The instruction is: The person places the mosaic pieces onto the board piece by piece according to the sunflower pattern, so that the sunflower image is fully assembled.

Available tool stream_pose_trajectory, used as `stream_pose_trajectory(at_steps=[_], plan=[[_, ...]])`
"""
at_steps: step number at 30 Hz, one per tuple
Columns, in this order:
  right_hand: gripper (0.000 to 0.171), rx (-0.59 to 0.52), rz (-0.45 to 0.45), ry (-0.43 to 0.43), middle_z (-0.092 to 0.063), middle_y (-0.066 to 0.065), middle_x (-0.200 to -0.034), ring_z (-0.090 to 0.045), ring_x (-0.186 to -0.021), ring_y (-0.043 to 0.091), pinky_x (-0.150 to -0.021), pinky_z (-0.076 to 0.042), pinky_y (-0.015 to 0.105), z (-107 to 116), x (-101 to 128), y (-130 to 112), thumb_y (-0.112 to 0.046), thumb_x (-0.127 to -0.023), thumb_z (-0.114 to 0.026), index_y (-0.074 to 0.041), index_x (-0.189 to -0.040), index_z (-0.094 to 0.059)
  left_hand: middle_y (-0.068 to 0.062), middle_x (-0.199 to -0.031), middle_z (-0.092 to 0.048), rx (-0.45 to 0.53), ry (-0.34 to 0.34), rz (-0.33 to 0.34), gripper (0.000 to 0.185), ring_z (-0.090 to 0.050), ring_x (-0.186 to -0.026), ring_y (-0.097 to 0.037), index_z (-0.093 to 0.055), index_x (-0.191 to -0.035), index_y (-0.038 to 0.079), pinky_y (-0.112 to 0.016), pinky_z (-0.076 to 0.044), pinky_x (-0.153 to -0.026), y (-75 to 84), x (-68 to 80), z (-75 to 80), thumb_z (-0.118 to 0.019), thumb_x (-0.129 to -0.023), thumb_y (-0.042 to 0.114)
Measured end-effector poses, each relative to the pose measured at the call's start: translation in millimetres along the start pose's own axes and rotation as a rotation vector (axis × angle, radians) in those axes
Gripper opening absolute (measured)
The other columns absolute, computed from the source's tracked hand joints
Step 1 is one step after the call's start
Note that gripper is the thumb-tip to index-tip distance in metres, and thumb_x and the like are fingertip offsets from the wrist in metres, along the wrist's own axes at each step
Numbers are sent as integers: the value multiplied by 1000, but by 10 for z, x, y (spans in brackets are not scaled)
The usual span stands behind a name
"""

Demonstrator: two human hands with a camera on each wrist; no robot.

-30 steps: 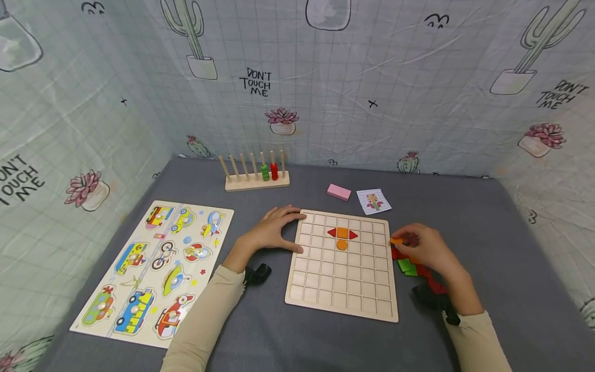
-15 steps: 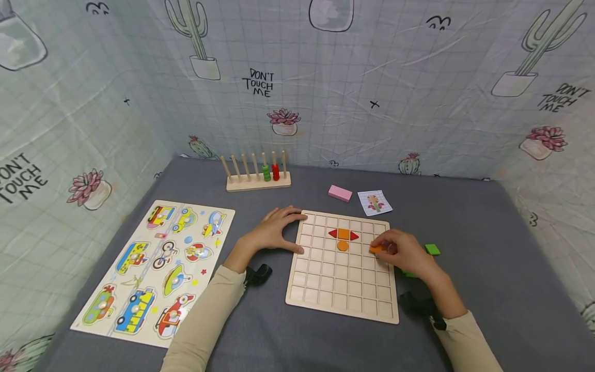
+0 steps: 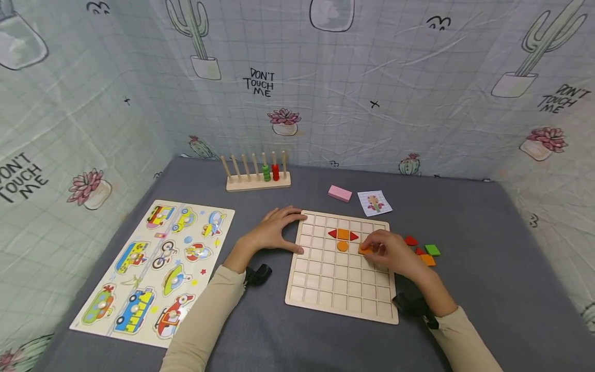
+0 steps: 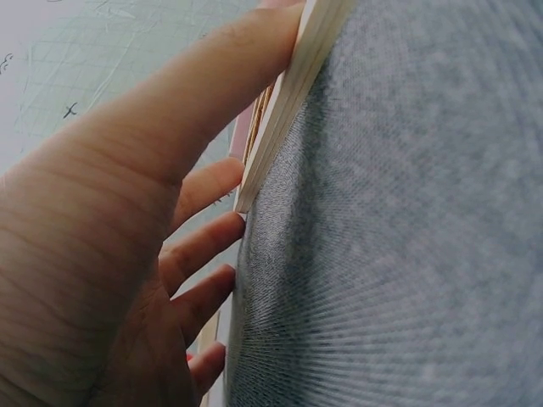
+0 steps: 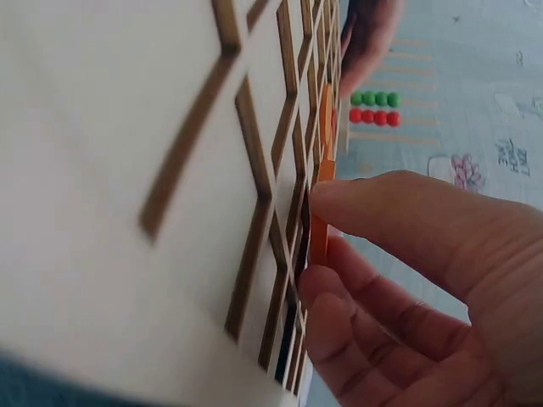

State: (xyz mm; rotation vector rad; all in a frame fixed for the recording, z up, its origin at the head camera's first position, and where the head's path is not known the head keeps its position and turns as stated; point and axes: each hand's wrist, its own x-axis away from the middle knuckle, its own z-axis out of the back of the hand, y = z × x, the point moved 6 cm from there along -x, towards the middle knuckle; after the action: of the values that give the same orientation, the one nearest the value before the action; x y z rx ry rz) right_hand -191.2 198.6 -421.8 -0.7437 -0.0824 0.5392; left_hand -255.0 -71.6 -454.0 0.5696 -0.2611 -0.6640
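Observation:
A wooden grid board (image 3: 341, 289) lies on the grey table, with two red triangles, an orange square (image 3: 343, 233) and an orange disc (image 3: 342, 246) set in its upper rows. My right hand (image 3: 390, 250) pinches a small orange piece (image 3: 363, 250) (image 5: 318, 237) over the board, just right of the disc. My left hand (image 3: 274, 233) rests against the board's left edge (image 4: 293, 102), thumb along the side and fingers spread at the top corner.
Loose red, green and orange pieces (image 3: 425, 252) lie right of the board. A vehicle peg puzzle (image 3: 153, 268) is at the left, a peg rack with rings (image 3: 257, 175) at the back, a pink block (image 3: 339, 193) and a picture card (image 3: 374, 202) behind the board.
My right hand moved left from the loose pieces onto the board, carrying the orange piece toward the placed shapes. The left hand stayed put.

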Motion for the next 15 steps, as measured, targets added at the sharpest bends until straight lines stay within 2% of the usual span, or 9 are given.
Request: stream_pose_trajectory(at_steps=[6,12,15], plan=[[14,-20,15,-2,-65,7,-90,-52,-67,11,-57,-46,21,-60,-51,-24,2,-81,-76,-4,-90,-69,-8,-156,-32,3,-8,8,87,-19,-148,-26,-44,-147,19,-51,-3,-122,3,4,1,-83,-74,48],[12,-17,-55,30,-63,6,-89,-50,-66,9,-57,-46,21,-67,-73,12,2,-79,-78,-6,-87,-74,-8,-156,-32,4,-4,8,87,-20,-148,-26,-45,-147,19,-51,-3,-121,24,15,13,-83,-74,48],[13,-15,-80,36,-63,7,-89,-50,-67,10,-56,-45,22,-65,-87,20,0,-79,-79,-4,-90,-74,-9,-156,-33,1,-1,6,87,-20,-148,-27,-45,-147,19,-52,-3,-121,23,15,18,-83,-74,47]])
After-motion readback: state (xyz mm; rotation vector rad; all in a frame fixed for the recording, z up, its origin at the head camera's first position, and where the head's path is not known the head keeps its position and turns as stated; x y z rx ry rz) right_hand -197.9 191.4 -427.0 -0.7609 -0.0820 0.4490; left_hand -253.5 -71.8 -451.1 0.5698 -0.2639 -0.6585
